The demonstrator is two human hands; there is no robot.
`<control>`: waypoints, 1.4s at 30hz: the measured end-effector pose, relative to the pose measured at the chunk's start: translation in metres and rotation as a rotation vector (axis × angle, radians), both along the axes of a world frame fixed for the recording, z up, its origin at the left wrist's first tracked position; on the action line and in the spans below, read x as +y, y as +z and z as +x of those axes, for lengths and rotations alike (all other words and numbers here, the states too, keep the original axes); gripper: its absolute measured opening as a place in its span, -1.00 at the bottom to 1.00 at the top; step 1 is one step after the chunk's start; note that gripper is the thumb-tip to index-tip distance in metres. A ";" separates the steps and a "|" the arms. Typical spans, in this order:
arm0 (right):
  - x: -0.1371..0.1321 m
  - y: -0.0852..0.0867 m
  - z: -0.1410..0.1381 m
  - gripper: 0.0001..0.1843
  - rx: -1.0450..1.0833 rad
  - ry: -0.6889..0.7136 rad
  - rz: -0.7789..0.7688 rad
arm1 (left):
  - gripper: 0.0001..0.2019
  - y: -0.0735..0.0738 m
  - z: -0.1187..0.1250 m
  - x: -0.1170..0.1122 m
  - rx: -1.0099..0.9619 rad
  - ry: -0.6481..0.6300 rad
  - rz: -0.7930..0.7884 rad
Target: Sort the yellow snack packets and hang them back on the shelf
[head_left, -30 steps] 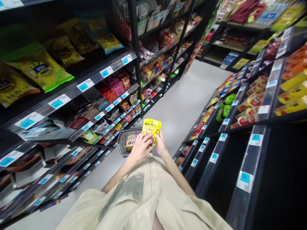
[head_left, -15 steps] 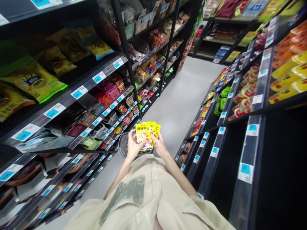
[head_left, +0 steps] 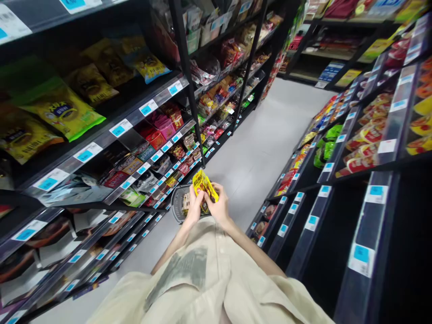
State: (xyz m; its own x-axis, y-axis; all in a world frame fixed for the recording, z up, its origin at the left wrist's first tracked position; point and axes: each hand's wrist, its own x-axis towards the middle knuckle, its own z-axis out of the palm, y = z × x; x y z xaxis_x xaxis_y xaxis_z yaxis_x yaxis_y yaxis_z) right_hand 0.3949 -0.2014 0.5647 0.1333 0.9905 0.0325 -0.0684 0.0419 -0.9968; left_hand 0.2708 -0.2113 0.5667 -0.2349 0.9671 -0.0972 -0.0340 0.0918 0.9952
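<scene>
Yellow snack packets (head_left: 201, 181) with dark lettering are held between my two hands, tilted and partly turned edge-on. My left hand (head_left: 195, 205) grips them from the left, its thumb across their lower front. From the right, my right hand (head_left: 218, 203) closes on the packets at the other side. Just beneath and to the left is a grey shopping basket (head_left: 176, 206) with a slotted wall. Some pale and dark packages (head_left: 186, 202) show inside it; my hands hide the rest.
Shelves of snacks line the left, with yellow bags (head_left: 64, 108) at the near end. On the right stands a sloped rack (head_left: 362, 225) with cups (head_left: 364, 139) and green packs (head_left: 327, 146). Between them runs a grey floor aisle (head_left: 256, 139) towards a back shelf (head_left: 324, 51).
The packets, fanned flat towards me before, are now tilted and drawn closer together between my hands. More of the basket's contents shows. The view has shifted slightly left.
</scene>
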 end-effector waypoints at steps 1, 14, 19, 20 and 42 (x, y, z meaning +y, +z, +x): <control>0.001 0.003 0.000 -0.59 -0.049 0.044 0.041 | -0.47 0.001 0.004 0.000 -0.019 -0.009 0.010; 0.008 -0.007 0.008 -0.61 0.524 0.107 -0.310 | -0.54 -0.002 -0.036 0.005 -0.363 0.267 -0.287; 0.009 -0.006 0.012 -0.55 0.617 0.028 -0.415 | -0.53 0.000 -0.042 0.004 -0.416 0.334 -0.313; 0.007 -0.005 0.011 -0.55 0.622 0.026 -0.416 | -0.51 0.001 -0.042 0.003 -0.429 0.327 -0.311; 0.002 -0.021 0.001 -0.44 0.401 0.080 -0.262 | -0.37 0.000 -0.044 -0.010 -0.251 0.249 -0.212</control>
State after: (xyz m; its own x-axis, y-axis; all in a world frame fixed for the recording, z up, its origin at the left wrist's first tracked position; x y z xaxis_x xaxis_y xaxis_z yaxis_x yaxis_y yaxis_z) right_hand 0.3957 -0.1993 0.5435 0.0074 0.9661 -0.2581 -0.4422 -0.2283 -0.8674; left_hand 0.2271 -0.2209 0.5670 -0.4033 0.8359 -0.3724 -0.3204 0.2522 0.9131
